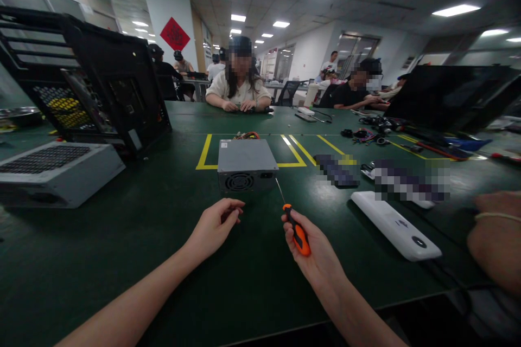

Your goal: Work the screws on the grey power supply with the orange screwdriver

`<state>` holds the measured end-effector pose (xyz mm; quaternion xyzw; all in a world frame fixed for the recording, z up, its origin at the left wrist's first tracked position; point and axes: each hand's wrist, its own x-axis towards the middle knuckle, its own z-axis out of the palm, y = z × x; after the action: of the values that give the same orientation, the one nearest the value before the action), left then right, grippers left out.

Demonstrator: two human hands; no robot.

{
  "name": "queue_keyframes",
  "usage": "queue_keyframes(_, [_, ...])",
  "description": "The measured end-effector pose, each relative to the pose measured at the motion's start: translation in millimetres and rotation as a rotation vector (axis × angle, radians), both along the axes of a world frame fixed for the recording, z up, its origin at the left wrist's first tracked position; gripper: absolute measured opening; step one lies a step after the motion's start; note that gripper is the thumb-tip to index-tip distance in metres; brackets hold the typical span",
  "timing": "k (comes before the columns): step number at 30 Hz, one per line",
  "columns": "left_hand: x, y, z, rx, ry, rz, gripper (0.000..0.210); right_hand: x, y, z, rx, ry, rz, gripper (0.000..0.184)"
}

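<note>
A grey computer power supply [247, 156] stands on the green table in front of me, its fan grille and socket facing me and cables coming out behind. In my right hand [311, 249], closed around its orange and black handle, is a screwdriver [300, 236]. The thin shaft points up and away, its tip close to the power supply's right front corner; whether they touch I cannot tell. My left hand [217, 225] rests just before the power supply, fingers loosely curled, thumb apart from the forefinger, with nothing visible between them.
A black computer case [122, 92] and another power supply [61, 173] stand at left. To the right lie a white elongated device [394, 225], pixelated items and loose cables [366, 134]. A person [240, 81] sits opposite; another person's arm [496, 238] reaches in at right.
</note>
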<state>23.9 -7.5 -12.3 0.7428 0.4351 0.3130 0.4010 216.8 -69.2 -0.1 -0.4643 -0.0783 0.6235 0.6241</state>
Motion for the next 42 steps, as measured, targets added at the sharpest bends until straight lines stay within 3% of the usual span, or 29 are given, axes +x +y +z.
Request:
queue_keyframes(6, [2,-1,1.8,-0.023,0.007,-0.004,0.028,0,0,2.7,0.044,-0.032,0.009,0.013])
queue_keyframes(13, [1,-1,0.1,-0.024,0.009,-0.006,0.028,11,-7,6.9,0.148,-0.461,0.062,0.035])
queue_keyframes(16, [3,-1,-0.2,-0.002,0.012,0.001,0.027,26,-7,4.1,0.282,-0.759,0.072,0.046])
queue_keyframes(22, [20,-2,-2.1,0.064,0.027,-0.033,0.027,43,-4,17.7,0.411,-1.650,-0.101,0.037])
queue_keyframes(26, [48,3,-4.0,0.177,0.039,-0.088,0.025,42,8,32.2,0.479,-2.014,-0.180,0.032])
queue_keyframes(28, [66,8,-5.6,0.182,0.008,-0.104,0.025,41,15,37.3,0.519,-2.130,-0.286,0.028])
queue_keyframes(32, [99,21,-12.5,0.085,-0.161,-0.074,0.023,41,25,39.0,0.841,-2.197,-0.491,0.024])
queue_keyframes(35, [107,31,-20.0,0.044,-0.274,-0.041,0.023,40,27,30.3,1.047,-2.121,-0.497,0.034])
queue_keyframes(42, [95,36,-26.7,0.010,-0.330,0.003,0.025,42,24,6.0,1.092,-1.996,-0.295,0.046])
